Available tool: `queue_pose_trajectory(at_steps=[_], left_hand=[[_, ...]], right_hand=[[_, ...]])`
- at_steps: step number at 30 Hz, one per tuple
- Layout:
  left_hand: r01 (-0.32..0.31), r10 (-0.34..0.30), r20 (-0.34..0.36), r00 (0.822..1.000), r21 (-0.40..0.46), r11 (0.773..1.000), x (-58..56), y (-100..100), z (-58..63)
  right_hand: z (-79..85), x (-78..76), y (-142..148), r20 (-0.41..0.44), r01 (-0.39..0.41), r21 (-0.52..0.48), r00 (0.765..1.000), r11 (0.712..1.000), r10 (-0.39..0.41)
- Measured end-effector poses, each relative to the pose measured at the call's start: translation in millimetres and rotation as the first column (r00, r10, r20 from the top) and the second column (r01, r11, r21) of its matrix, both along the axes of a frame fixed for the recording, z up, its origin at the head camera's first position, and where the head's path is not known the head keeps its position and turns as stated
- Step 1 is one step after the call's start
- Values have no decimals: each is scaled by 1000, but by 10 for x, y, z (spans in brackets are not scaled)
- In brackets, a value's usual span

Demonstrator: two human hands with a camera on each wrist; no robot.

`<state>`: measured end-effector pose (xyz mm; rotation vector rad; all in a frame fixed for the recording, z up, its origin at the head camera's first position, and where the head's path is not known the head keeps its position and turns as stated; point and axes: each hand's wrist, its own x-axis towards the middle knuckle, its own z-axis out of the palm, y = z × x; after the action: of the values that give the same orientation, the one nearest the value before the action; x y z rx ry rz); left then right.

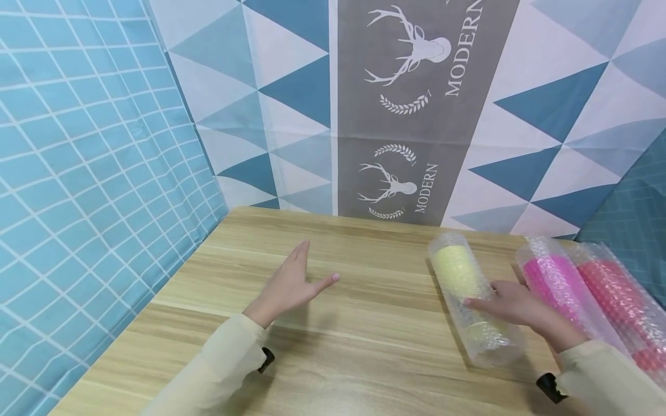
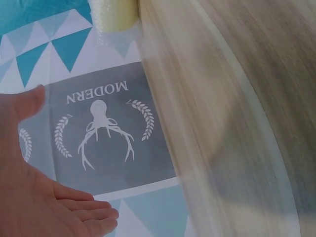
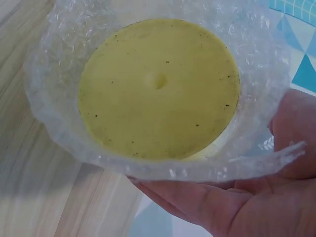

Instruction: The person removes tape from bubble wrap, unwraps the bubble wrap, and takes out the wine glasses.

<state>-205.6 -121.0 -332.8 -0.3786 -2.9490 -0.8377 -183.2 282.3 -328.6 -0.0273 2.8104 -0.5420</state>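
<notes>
A yellow cylinder rolled in clear bubble wrap (image 1: 458, 271) lies at the right of the wooden table, its long side slanting toward the viewer. My right hand (image 1: 512, 303) grips this roll from its right side, thumb across the top. In the right wrist view, the cylinder's flat round yellow end (image 3: 158, 89) shows a small central dimple and dark specks, with the wrap standing out past it. My left hand (image 1: 283, 286) is held over the middle-left of the table, fingers straight and thumb spread, holding nothing. The left wrist view shows its open palm (image 2: 34, 202).
Right of the yellow roll lie a pink bubble-wrapped roll (image 1: 557, 283) and a red one (image 1: 614, 283), side by side. Behind the wooden table (image 1: 364, 323) hangs a patterned cloth (image 1: 296, 75). A blue checked cloth (image 1: 93, 173) borders the left side.
</notes>
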Motion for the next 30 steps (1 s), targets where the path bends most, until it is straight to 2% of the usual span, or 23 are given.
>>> queue_pose_trajectory(at_steps=[5,11,21,30], left_hand=[[-15,12,64,998,47,999,-43,22,31],[-26,13,117,993,116,993,-69,39,58],[-40,21,137,990,142,989,-104,73,33],[-60,39,143,989,149,987,-114,142,33]], right_hand=[[-1,-8,-70,-55,-37,-20,998,999,35],[-4,-8,-187,-47,-39,-47,998,998,37],[0,-16,-392,-75,-83,-108,994,991,75],[-56,-13,-527,-49,-53,-172,998,984,46]])
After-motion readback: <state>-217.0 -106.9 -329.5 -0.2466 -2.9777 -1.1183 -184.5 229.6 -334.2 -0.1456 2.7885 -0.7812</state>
